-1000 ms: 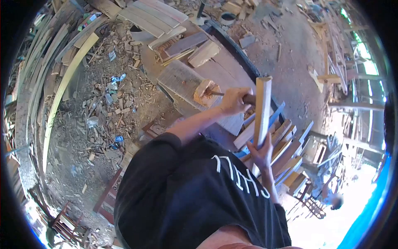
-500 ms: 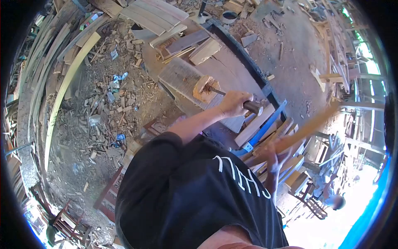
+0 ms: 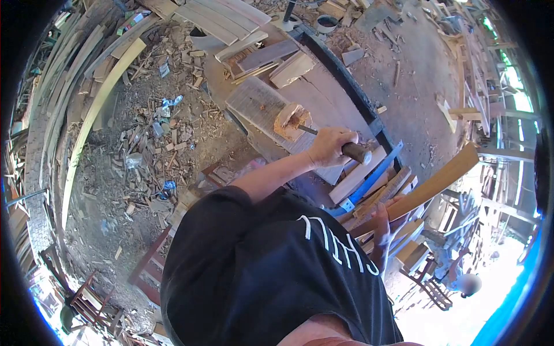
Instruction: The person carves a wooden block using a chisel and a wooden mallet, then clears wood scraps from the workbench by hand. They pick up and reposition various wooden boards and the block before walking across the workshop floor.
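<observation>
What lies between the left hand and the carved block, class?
The chisel's metal shaft runs from the left hand to the carved block, in the head view.

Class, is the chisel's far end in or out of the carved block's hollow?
In, apparently: the chisel runs from the left hand into the hollow of the carved block, where its tip cannot be made out.

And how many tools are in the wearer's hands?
2. The chisel is in the left hand, its far end at the block's hollow; the club is in the right hand. Neither is hidden.
</observation>
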The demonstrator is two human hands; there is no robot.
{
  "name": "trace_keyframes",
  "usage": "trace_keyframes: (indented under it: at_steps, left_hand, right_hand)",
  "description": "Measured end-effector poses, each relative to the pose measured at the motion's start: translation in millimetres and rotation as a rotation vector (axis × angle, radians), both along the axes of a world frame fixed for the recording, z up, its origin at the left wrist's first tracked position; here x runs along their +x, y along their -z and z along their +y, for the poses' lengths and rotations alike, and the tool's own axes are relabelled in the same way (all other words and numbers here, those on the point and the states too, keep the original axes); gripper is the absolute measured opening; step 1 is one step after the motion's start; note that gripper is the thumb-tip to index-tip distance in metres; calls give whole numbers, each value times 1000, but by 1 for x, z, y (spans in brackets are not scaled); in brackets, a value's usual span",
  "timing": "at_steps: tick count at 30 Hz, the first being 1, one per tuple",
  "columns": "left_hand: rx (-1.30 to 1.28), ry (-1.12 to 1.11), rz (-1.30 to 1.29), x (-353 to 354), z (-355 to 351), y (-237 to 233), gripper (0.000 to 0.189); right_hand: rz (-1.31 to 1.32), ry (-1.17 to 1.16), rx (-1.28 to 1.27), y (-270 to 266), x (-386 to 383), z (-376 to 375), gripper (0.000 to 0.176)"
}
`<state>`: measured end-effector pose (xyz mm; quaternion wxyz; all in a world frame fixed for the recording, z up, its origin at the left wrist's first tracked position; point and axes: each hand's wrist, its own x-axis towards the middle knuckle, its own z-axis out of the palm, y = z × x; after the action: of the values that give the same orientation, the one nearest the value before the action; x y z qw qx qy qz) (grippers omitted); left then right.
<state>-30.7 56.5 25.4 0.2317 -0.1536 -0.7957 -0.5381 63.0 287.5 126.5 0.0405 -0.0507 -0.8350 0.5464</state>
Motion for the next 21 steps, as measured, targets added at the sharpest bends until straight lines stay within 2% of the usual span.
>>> trace_keyframes:
  at_steps: [2,5,7,8,9,12,13,14,16,17,18,20,21]
  left_hand:
    - [8,7,-3,0,-1,0,26]
    - [18,11,12,-3,-1,-1,26]
    - [18,11,-10,-4,0,-1,26]
    - [19,12,-10,-5,0,-1,26]
    - [29,17,-22,-6,-1,-1,24]
    - [48,8,-45,-12,-5,5,22]
    - [58,-6,-61,-13,-5,7,22]
    - [56,-11,-48,-18,-6,9,22]
    - [55,34,-89,-12,-8,5,20]
    - [54,46,-98,-7,-7,5,20]
    - [59,46,-94,-8,-9,3,20]
    - [69,47,-91,-10,-8,1,20]
    - [78,42,-79,-10,-8,2,20]
  right_hand:
    - [-37,1,-55,-1,-2,2,51]
    - [7,32,43,-16,-4,1,50]
    - [289,-212,-148,-44,-6,-12,42]
    - [289,-211,-147,-34,-8,-5,42]
    - [394,-351,-179,-15,-12,7,45]
    - [58,-304,572,30,-1,-7,49]
    - [-211,-390,457,22,-4,-18,52]
    - [-154,-368,438,26,-3,-13,51]
    - [-142,-240,398,1,-7,-11,47]
    - [-28,-189,296,-24,-6,-18,42]
    - [-22,-180,293,-29,-5,-20,42]
    - [355,-168,-219,-35,1,-20,37]
    - [319,-173,-209,-21,1,-19,36]
